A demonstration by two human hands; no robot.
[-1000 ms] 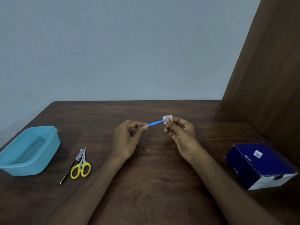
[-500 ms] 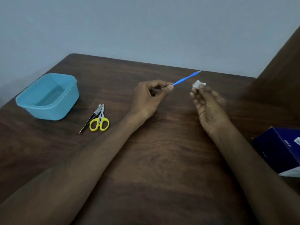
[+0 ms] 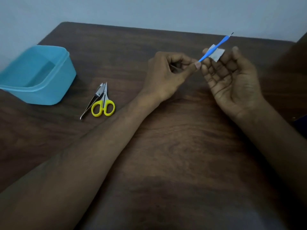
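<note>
My left hand [image 3: 166,75] pinches the near end of a thin blue stick tool [image 3: 214,48] between thumb and forefinger. The stick points up and to the right, with a small dark tip at its far end. My right hand [image 3: 232,83] is turned palm up with its fingers relaxed. A small white pad [image 3: 219,55] lies on its fingertips, and its thumb stands apart from the pad. The stick's shaft crosses over the pad. Both hands hover above the dark wooden table [image 3: 174,146].
A light blue plastic tub [image 3: 38,75] stands at the left of the table. Yellow-handled scissors [image 3: 103,103] and a metal nail clipper [image 3: 93,102] lie side by side between the tub and my left forearm. A wall runs behind the table.
The stick came away from the pad, then returned to lie across it. My right hand went from pinching the pad to lying palm up. The view swung down and left.
</note>
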